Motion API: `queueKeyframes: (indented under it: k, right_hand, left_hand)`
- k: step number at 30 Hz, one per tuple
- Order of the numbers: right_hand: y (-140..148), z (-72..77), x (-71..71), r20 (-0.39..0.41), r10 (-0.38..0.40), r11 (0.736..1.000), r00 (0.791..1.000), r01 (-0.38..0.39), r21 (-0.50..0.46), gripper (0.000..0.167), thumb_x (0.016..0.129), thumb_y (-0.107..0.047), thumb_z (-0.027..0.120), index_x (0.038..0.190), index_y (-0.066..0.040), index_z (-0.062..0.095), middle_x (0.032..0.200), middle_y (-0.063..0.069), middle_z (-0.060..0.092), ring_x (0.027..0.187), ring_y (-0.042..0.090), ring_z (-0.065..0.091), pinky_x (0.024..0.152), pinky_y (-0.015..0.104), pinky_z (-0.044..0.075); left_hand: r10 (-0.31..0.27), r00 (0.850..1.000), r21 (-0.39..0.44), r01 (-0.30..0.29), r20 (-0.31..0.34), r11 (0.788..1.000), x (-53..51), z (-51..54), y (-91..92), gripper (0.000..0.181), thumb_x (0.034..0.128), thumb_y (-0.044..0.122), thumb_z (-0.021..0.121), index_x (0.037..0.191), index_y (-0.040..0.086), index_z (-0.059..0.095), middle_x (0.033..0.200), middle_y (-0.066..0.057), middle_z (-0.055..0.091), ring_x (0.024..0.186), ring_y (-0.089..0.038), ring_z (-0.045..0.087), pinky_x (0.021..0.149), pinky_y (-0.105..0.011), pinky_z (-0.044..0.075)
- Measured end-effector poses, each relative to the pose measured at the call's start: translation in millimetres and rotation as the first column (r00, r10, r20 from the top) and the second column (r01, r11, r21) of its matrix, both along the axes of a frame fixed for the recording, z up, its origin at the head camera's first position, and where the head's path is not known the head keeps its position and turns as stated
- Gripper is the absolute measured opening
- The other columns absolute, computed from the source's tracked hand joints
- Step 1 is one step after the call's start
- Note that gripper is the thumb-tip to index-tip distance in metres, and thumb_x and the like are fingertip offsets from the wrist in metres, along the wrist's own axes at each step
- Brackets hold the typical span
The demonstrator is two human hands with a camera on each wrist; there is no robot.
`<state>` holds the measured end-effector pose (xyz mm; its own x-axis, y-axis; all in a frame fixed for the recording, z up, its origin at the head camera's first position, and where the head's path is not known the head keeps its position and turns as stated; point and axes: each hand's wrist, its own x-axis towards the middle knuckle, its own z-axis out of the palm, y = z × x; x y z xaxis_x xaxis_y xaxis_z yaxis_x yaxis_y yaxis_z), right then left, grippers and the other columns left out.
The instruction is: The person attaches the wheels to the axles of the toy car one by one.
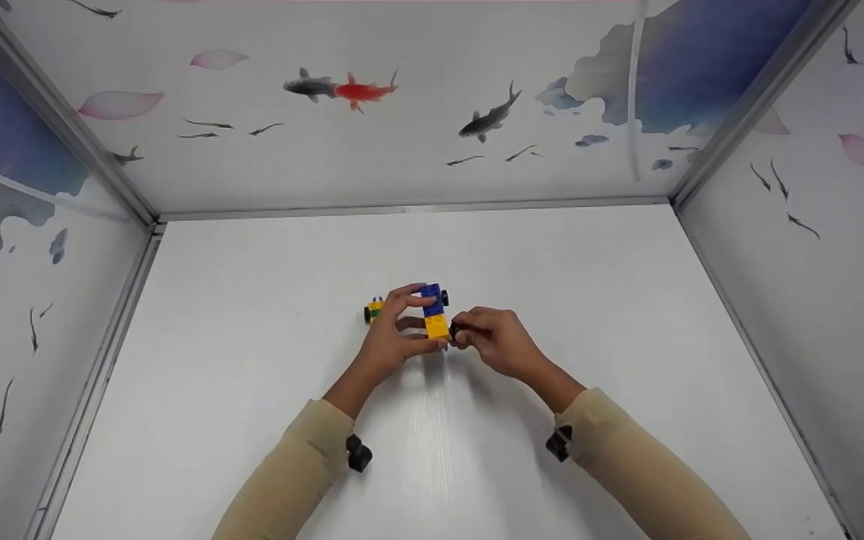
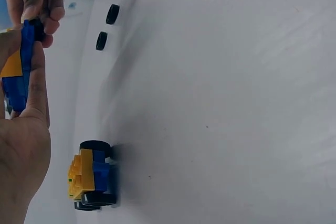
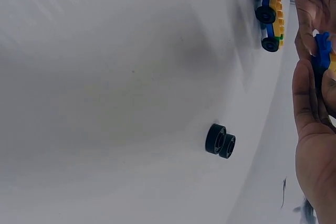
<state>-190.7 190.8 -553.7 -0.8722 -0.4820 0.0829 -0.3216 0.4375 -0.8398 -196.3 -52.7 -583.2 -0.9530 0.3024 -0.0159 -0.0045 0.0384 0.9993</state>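
Observation:
My left hand (image 1: 393, 334) grips a toy car built of blue and yellow blocks (image 1: 436, 325), its fingers and thumb along the sides. The car is held up off the table, and a black wheel (image 1: 445, 298) shows on its far right side. My right hand (image 1: 505, 341) pinches another small black wheel (image 1: 456, 330) against the near end of the blue base. In the left wrist view the pinched wheel (image 2: 38, 30) touches the base (image 2: 26, 51). Fingers hide much of the wheel, so I cannot tell whether it is fixed on.
A second block toy car (image 2: 86, 177), yellow and blue with black wheels, stands on the white table (image 1: 252, 300) left of my hands. Two loose black wheels (image 3: 215, 139) lie close together on the tabletop. Printed panels (image 1: 417, 150) wall the table at the back and sides.

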Motion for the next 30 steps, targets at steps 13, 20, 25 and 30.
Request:
queueKeyframes:
  k: [13, 20, 25, 30]
  right_hand:
    - [-2.9, 4.2, -0.9, -0.055, -0.030, 0.999, 0.998, 0.032, 0.040, 0.026, 0.106, -0.005, 0.072, 0.131, -0.002, 0.080, 0.110, 0.013, 0.078, 0.091, 0.018, 0.073, 0.087, 0.031, 0.068]
    - [-1.5, -0.4, -0.2, -0.074, -0.026, 0.996, 0.997, 0.032, 0.080, 0.027, 0.106, -0.006, 0.073, 0.131, -0.001, 0.080, 0.110, 0.013, 0.078, 0.089, 0.017, 0.072, 0.087, 0.031, 0.068]
    - [1.4, -4.7, -2.0, -0.062, -0.006, 0.995, 0.998, 0.013, 0.102, 0.028, 0.105, -0.008, 0.074, 0.133, -0.002, 0.079, 0.113, 0.012, 0.079, 0.091, 0.016, 0.073, 0.086, 0.028, 0.067]
    - [3.2, -7.1, -1.6, -0.061, 0.006, 0.992, 0.998, 0.002, 0.130, 0.028, 0.105, -0.011, 0.076, 0.132, -0.006, 0.080, 0.111, 0.010, 0.079, 0.092, 0.015, 0.071, 0.088, 0.026, 0.066]
  left_hand:
    - [-0.003, 0.998, -0.052, 0.000, -0.059, 0.999, -4.0, 1.6, 6.6, 0.061, 0.0878, 0.011, 0.095, 0.142, 0.025, 0.069, 0.174, 0.006, 0.036, 0.123, -0.029, 0.071, 0.105, -0.035, 0.064]
    - [-0.014, 0.997, -0.073, 0.009, -0.075, 0.997, -1.2, -0.6, 9.2, 0.059, 0.0890, 0.010, 0.094, 0.141, 0.023, 0.068, 0.175, 0.005, 0.035, 0.123, -0.029, 0.071, 0.104, -0.036, 0.064]
    - [-0.018, 0.996, -0.074, 0.011, -0.088, 0.997, 2.2, -1.1, 9.5, 0.061, 0.0888, 0.009, 0.094, 0.142, 0.022, 0.068, 0.176, 0.005, 0.034, 0.124, -0.029, 0.070, 0.106, -0.038, 0.064]
    - [-0.032, 0.995, -0.075, 0.025, -0.092, 0.997, 5.2, -3.2, 9.4, 0.062, 0.0900, 0.011, 0.093, 0.144, 0.022, 0.066, 0.177, 0.005, 0.032, 0.127, -0.031, 0.069, 0.108, -0.039, 0.063]
